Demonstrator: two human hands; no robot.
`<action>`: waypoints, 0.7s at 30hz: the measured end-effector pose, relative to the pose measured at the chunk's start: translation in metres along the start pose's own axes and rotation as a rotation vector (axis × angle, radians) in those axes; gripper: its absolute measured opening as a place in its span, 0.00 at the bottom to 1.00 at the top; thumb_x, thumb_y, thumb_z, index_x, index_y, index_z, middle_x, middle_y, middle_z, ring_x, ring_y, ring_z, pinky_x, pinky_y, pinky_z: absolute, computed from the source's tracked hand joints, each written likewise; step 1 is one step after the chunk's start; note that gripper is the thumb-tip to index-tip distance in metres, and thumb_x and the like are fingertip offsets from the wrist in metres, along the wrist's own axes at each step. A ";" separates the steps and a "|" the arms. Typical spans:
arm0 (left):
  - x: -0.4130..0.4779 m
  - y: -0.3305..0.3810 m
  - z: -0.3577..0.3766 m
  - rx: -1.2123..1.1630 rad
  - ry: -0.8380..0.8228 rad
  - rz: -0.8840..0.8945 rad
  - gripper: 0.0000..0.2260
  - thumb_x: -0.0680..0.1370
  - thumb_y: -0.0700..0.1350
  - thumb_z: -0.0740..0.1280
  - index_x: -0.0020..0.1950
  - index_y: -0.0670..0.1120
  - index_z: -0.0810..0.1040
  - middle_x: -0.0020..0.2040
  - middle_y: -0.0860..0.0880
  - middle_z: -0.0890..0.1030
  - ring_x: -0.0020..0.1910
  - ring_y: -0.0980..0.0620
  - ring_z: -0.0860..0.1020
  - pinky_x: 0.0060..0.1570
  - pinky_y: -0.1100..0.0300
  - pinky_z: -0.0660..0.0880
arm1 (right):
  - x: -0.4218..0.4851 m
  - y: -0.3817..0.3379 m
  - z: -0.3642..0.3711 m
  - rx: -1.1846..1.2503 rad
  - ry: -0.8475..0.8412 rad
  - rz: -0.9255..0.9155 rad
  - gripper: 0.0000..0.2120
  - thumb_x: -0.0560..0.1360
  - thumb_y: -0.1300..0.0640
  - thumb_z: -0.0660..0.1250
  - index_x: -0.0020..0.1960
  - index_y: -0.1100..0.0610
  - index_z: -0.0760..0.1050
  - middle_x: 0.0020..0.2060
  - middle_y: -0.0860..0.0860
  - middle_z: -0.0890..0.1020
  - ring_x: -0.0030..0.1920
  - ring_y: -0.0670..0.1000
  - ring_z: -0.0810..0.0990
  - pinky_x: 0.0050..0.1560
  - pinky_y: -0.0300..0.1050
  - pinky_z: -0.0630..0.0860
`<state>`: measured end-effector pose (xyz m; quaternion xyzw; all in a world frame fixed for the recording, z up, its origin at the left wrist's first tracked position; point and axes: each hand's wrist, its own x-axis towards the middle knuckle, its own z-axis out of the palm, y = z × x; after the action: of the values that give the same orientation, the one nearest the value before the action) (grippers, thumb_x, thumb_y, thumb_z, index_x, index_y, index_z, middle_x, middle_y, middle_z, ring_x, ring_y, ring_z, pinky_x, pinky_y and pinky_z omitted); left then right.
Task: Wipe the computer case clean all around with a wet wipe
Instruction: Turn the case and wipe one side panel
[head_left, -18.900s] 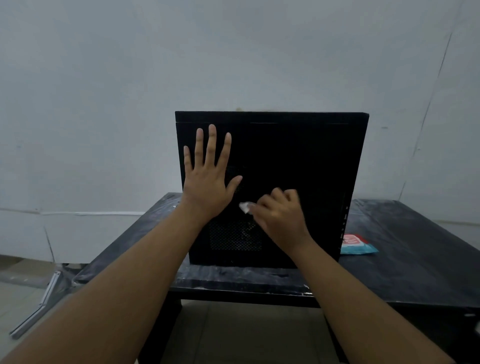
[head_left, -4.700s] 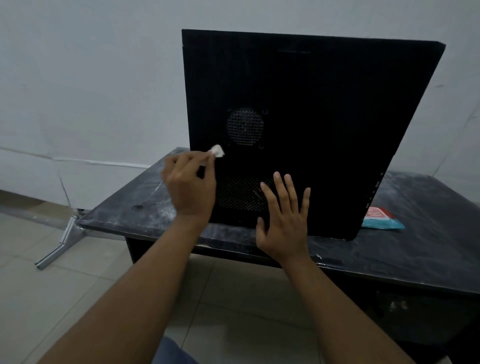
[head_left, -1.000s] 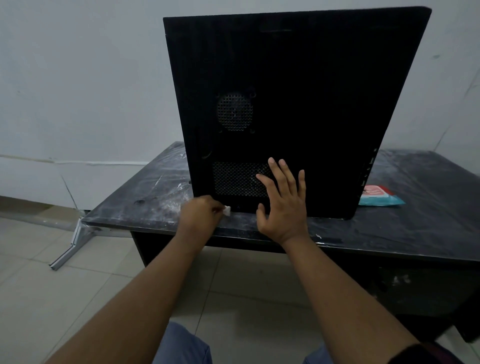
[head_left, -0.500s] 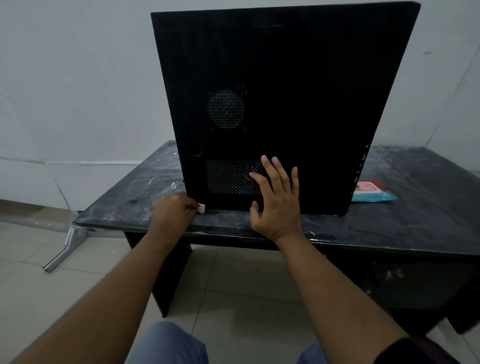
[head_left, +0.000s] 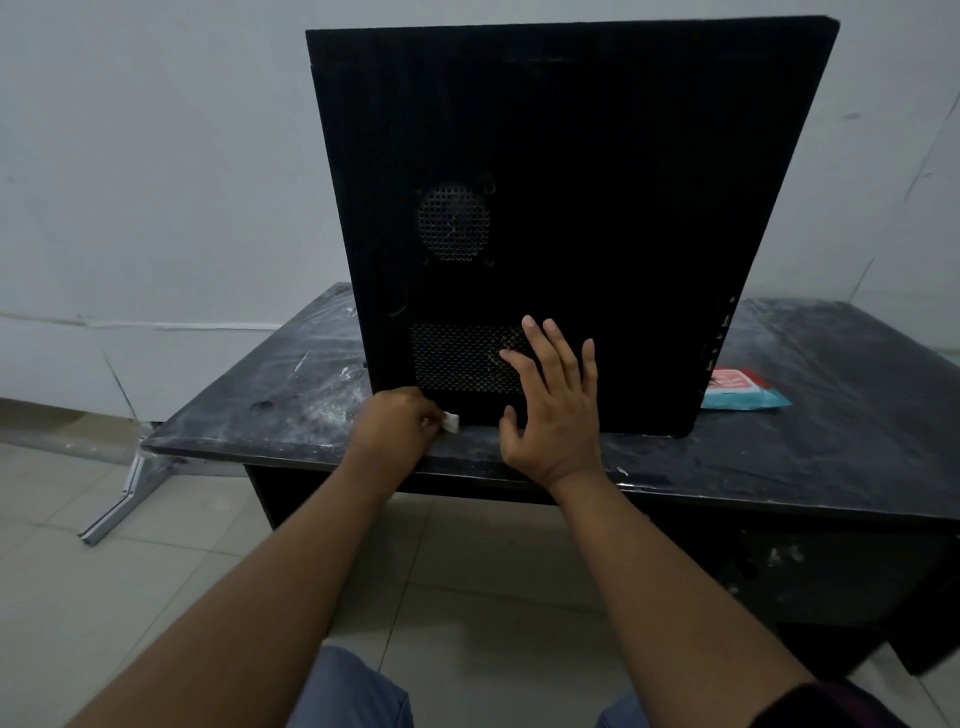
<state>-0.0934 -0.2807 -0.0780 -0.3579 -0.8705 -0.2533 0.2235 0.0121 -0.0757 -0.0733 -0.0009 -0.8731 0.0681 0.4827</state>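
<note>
A low black surface (head_left: 841, 374), scuffed and smeared with white dust, stands before a pale grey-white wall (head_left: 156, 156). On its right part lies a flat plastic packet (head_left: 740, 391), red and white on top with teal edges. Light beige floor tiles (head_left: 130, 613) run beneath, and a silvery angled metal bar (head_left: 122, 501) lies on them at the left.

Head-worn view, forward and downward.

Black metal computer case (head_left: 597, 182) w/ dotted mesh vents; small white wet wipe (head_left: 450, 422); black tabletop (head_left: 831, 415) has white smears; red-teal wipe pack (head_left: 740, 389).
</note>
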 end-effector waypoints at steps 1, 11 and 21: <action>-0.001 -0.009 -0.006 0.011 0.011 -0.030 0.06 0.72 0.38 0.80 0.46 0.46 0.91 0.45 0.48 0.87 0.41 0.45 0.84 0.41 0.53 0.80 | 0.001 0.000 0.000 -0.002 -0.002 0.001 0.33 0.70 0.54 0.72 0.74 0.53 0.75 0.84 0.53 0.60 0.86 0.55 0.52 0.82 0.71 0.50; 0.009 0.020 0.008 -0.019 -0.009 0.124 0.03 0.73 0.39 0.78 0.46 0.45 0.90 0.43 0.47 0.86 0.40 0.46 0.84 0.40 0.51 0.82 | -0.001 0.002 0.001 -0.003 0.010 0.001 0.32 0.70 0.54 0.72 0.74 0.54 0.75 0.84 0.53 0.60 0.86 0.55 0.52 0.82 0.71 0.50; 0.013 0.017 0.003 -0.096 0.116 0.138 0.06 0.74 0.38 0.79 0.50 0.46 0.90 0.46 0.50 0.86 0.42 0.51 0.84 0.43 0.57 0.81 | -0.001 0.003 0.002 0.022 0.013 -0.010 0.32 0.69 0.56 0.72 0.73 0.54 0.75 0.84 0.53 0.62 0.86 0.55 0.53 0.81 0.71 0.51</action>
<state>-0.0898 -0.2621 -0.0681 -0.4121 -0.8164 -0.2988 0.2729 0.0108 -0.0730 -0.0761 0.0082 -0.8692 0.0752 0.4886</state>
